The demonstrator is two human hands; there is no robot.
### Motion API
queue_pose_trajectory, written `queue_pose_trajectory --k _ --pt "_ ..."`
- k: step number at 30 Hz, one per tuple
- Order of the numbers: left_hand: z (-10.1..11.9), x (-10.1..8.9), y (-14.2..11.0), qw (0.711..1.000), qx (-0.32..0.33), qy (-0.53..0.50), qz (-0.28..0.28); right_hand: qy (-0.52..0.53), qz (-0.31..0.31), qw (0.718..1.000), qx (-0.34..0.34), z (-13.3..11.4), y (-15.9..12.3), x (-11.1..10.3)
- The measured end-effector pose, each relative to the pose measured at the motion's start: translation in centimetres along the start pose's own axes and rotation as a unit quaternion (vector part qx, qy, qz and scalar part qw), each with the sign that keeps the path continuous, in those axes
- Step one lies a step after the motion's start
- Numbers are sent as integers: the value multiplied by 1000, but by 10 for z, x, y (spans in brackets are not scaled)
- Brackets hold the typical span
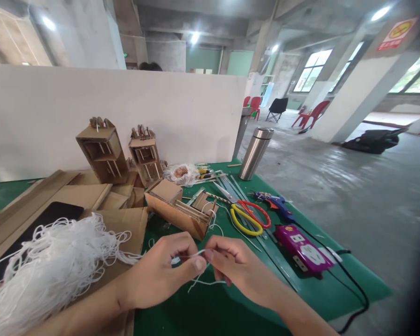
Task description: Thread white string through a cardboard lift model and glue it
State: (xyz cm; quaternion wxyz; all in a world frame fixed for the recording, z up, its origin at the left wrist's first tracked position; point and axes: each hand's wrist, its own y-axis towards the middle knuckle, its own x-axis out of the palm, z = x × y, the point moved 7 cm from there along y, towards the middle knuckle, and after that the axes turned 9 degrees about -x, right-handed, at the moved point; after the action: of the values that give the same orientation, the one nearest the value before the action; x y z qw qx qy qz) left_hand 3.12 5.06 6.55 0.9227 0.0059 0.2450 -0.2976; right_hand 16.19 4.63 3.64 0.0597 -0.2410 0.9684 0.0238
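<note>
A thin white cord (197, 253) runs between my two hands, low over the green table. My left hand (166, 270) pinches it between thumb and forefinger. Close beside it, my right hand (236, 263) grips the cord with thumb and fingertips. A loose end dangles below the fingers. Left of my hands lies a big tangled heap of white cord (63, 261), with strands trailing toward my left hand. Just beyond my fingers sits an open cardboard box (175, 210), and a strand of cord loops at its right end.
Scissors with red and yellow handles (250, 218), a blue glue gun (276, 204) and a purple power strip (301, 249) lie right. A steel flask (256, 154) stands behind. Two cardboard structures (103, 151) stand back left, near cardboard sheets (80, 193) and a white partition (182, 112).
</note>
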Motion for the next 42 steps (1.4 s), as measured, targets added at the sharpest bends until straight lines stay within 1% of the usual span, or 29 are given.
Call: queue_pose_trajectory --k 3,5,6,8,10,13,16,18,19,20,21,22,23,24,25,26,27,28,29,31,33,34,38,42 --pt "2 5 5 998 2 -70 -2 18 -16 1000 10 2 -5 1" --pt "0 4 8 987 -7 -162 -2 41 -26 999 16 5 -8 0" --pt "-2 3 9 976 -15 -219 -2 51 -31 998 19 8 -10 -1" --pt "-8 0 10 944 -32 -328 -7 61 -38 997 28 12 -13 -4" --pt "-12 2 11 915 -54 -398 -38 60 -44 996 44 16 -16 -5" --pt "-13 8 10 891 -70 -437 -101 56 -52 996 53 17 -18 -4" --pt "-7 7 8 882 -41 -452 -128 53 -59 996 45 12 -20 -3" --pt "-3 6 7 889 -26 -435 -138 32 -55 997 38 11 -22 -7" --pt "-3 6 6 897 -25 -420 -137 9 -46 998 35 12 -23 -13" --pt "-3 5 5 906 -25 -402 -134 -26 -27 999 31 14 -24 -22" --pt "-3 4 5 914 -25 -384 -128 -76 4 997 27 17 -24 -35" --pt "-3 3 4 922 -24 -367 -120 -141 48 989 23 20 -24 -51" --pt "-3 2 3 930 -20 -349 -114 -225 96 969 20 22 -24 -68" --pt "-2 1 2 937 -12 -332 -108 -318 146 936 23 24 -24 -86" --pt "-1 1 1 944 -2 -312 -105 -410 182 893 28 25 -23 -101" --pt "0 1 0 952 8 -289 -101 -490 195 848 41 27 -19 -113" --pt "2 0 -2 961 21 -261 -93 -533 201 820 53 31 -14 -122" --pt "5 -1 -4 970 37 -225 -80 -561 197 801 66 36 -9 -128" --pt "9 -2 -6 980 58 -179 -61 -577 190 790 80 40 -3 -133" --pt "19 -5 -12 992 104 -71 -12 -595 174 778 103 48 6 -138" --pt "29 -5 -18 988 148 26 24 -612 158 765 124 53 12 -141" --pt "33 -4 -20 984 165 60 30 -619 152 759 133 54 14 -142" --pt "37 1 -23 972 202 116 20 -632 134 747 155 55 20 -149" --pt "36 1 -23 967 212 140 21 -626 127 752 161 52 23 -153"
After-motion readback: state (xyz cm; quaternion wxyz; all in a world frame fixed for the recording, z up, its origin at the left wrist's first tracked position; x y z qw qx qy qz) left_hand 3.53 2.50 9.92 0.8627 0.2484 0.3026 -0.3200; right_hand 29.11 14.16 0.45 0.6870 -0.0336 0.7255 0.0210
